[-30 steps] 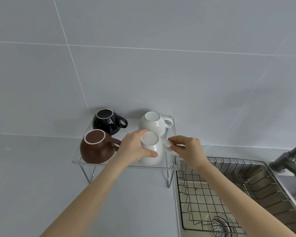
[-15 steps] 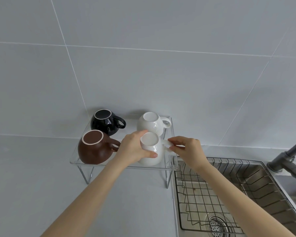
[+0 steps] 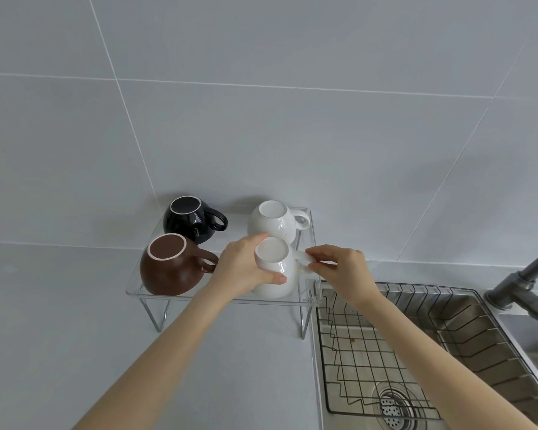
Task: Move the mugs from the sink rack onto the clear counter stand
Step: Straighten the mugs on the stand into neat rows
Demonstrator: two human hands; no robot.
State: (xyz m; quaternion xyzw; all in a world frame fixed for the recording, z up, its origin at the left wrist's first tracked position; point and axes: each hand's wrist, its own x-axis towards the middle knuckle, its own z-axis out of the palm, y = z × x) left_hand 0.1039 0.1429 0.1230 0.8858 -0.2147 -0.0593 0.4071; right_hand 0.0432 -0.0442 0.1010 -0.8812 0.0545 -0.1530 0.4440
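Observation:
Several mugs stand upside down on the clear counter stand (image 3: pixel 156 293): a black mug (image 3: pixel 190 222) at the back left, a brown mug (image 3: pixel 167 266) at the front left, a white mug (image 3: pixel 274 220) at the back right. At the front right sits a second white mug (image 3: pixel 277 274), held from both sides. My left hand (image 3: pixel 246 265) wraps its body. My right hand (image 3: pixel 342 271) pinches its handle. The wire sink rack (image 3: pixel 385 346) to the right holds no mugs.
A steel sink (image 3: pixel 479 330) with a round drain (image 3: pixel 396 405) lies under the rack at the right. A grey faucet (image 3: pixel 522 280) rises at the far right. Grey counter (image 3: pixel 59 336) spreads left of the sink, and a tiled wall stands behind the stand.
Both hands stay on the front white mug on the stand, almost still. The view has shifted slightly.

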